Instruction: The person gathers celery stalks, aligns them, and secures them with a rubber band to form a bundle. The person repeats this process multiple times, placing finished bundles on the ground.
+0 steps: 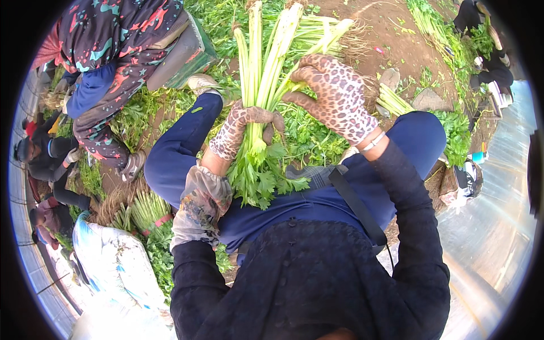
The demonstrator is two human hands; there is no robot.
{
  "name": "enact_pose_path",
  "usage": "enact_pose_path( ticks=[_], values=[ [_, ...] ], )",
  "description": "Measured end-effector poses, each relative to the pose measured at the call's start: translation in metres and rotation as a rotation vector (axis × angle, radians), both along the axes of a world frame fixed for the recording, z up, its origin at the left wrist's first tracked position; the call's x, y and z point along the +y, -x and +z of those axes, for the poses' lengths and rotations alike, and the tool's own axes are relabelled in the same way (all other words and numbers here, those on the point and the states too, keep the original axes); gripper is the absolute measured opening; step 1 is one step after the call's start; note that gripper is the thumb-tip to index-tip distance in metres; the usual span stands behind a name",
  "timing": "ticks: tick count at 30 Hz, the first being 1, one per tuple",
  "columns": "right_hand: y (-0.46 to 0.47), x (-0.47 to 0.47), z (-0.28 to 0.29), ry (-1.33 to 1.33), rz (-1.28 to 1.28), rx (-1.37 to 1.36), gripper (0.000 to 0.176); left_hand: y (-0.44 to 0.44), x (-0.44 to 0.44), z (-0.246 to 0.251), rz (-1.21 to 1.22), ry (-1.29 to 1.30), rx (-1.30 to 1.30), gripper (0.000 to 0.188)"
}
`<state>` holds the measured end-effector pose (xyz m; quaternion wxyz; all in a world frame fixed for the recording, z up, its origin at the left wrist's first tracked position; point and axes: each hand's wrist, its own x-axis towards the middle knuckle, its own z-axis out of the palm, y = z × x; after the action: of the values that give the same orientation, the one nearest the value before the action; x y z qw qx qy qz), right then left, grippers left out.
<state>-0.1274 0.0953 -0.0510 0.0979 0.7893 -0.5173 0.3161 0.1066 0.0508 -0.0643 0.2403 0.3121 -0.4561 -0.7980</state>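
Observation:
My left hand (250, 123), in a soiled leopard-print glove, is wrapped around a bunch of celery (272, 59). The pale stalks point away from me, and the green leaves (261, 174) hang toward my lap. My right hand (333, 95), gloved the same way, pinches a celery stalk (333, 38) at the bunch's right side between thumb and fingers. That stalk slants outward from the others. Part of the bunch is hidden behind my left fingers.
Cut celery leaves (314, 136) cover the ground between my knees. Rooted celery (352, 38) lies beyond my hands. A co-worker in patterned clothes (127, 38) sits close at left. Tied celery bundles (148, 208) and a white sack (114, 255) lie lower left; stones (429, 100) at right.

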Motion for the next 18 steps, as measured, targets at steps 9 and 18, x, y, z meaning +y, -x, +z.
enact_pose_path(
  ticks=[9, 18],
  values=[
    [0.029, -0.011, 0.035, -0.389, 0.156, -1.270, 0.019, -0.002, 0.000, -0.005, -0.015, -0.053, 0.074, 0.071],
    [0.033, -0.014, 0.020, -0.584, 0.470, -1.396, 0.035, 0.005, 0.002, -0.003, -0.024, -0.027, -0.033, 0.068]
  ],
)
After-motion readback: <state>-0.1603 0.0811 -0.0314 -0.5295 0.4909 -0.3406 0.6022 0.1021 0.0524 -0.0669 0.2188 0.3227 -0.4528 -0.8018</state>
